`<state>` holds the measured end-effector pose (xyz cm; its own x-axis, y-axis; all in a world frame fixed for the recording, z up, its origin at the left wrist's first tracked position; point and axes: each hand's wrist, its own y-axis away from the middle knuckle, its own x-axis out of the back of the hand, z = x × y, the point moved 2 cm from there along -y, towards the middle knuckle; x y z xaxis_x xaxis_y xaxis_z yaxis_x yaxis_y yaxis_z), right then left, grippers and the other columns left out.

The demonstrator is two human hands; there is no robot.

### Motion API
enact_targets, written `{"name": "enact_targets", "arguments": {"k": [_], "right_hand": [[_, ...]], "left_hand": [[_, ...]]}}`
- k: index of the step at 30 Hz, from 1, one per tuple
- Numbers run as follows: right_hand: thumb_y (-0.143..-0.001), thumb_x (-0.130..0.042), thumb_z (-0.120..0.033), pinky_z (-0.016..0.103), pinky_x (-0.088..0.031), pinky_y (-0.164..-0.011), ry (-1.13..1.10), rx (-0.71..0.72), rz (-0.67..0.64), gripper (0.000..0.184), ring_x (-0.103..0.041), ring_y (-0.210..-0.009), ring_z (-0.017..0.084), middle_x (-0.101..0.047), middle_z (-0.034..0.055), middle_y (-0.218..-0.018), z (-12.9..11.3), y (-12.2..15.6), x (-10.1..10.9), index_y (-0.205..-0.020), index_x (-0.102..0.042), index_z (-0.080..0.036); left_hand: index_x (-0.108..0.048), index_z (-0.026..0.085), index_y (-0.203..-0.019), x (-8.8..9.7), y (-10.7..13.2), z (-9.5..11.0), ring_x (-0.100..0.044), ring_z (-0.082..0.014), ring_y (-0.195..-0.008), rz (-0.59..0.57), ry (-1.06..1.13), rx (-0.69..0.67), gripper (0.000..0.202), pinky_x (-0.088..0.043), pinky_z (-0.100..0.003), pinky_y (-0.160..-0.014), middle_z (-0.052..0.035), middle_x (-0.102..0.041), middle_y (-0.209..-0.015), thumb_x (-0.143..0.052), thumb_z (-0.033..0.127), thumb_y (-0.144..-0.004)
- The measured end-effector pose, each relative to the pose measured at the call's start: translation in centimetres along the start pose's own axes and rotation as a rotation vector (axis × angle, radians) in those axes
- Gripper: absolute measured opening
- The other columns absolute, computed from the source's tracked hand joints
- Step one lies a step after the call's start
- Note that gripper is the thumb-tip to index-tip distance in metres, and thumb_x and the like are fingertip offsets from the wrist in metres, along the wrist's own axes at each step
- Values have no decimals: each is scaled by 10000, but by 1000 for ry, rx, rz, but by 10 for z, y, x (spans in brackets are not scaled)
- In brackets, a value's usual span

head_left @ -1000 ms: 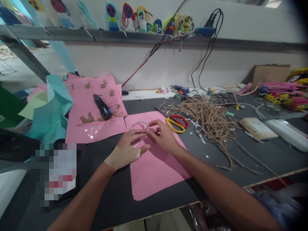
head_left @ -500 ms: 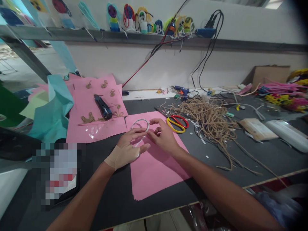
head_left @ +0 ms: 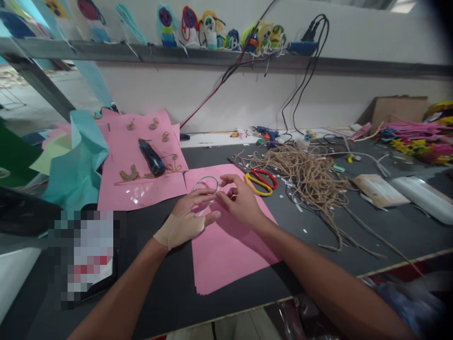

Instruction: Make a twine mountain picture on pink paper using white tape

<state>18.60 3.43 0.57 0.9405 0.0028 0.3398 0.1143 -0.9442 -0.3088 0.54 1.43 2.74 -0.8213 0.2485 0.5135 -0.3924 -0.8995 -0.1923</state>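
One thin ring [head_left: 206,177] is over the pink paper [head_left: 226,264], partly behind my nearly flat left hand [head_left: 187,219]. My right hand [head_left: 241,200] is half curled at its edge; I can't tell if either grips it. Some string curls [head_left: 130,174] look done, but a string heap [head_left: 306,170] lies loose.

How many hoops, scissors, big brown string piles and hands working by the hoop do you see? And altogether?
Hoops: 1
Scissors: 1
Big brown string piles: 1
Hands: 2 (left hand, right hand)
Total: 5
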Motion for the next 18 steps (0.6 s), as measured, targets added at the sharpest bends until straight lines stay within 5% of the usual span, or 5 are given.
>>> {"name": "enact_targets", "arguments": {"k": [4, 9, 18], "right_hand": [[-851, -636, -277, 275, -495, -585, -28, -37, 12, 335, -564, -612, 80, -603, 78, -1200, 1, -1, -1, -1165, -537, -210], [-864, -646, -397, 233, -455, -457, -313, -253, -88, 418, -574, -535, 91, -623, 1, -912, 4, -3, -3, -1216, -490, -236], [-805, -724, -379, 191, -394, -408, -451, -307, -37, 412, -513, -484, 61, -620, -35, -801, -2, -6, 2, -1175, -597, -251]], "left_hand": [[-723, 224, -1124, 2, 0, 3, -596, -255, -1247, 9, 7, -10, 341, -590, -375, -941, -97, -633, -1323, -738, 346, -806], [-719, 240, -1143, 5, -2, 12, -612, -239, -1225, 8, -79, -116, 308, -500, -416, -1078, -78, -665, -1283, -711, 312, -843], [-744, 203, -1052, -3, 0, -5, -682, -243, -1084, 92, -245, -253, 272, -577, -407, -950, -107, -691, -1205, -740, 300, -799]]}}
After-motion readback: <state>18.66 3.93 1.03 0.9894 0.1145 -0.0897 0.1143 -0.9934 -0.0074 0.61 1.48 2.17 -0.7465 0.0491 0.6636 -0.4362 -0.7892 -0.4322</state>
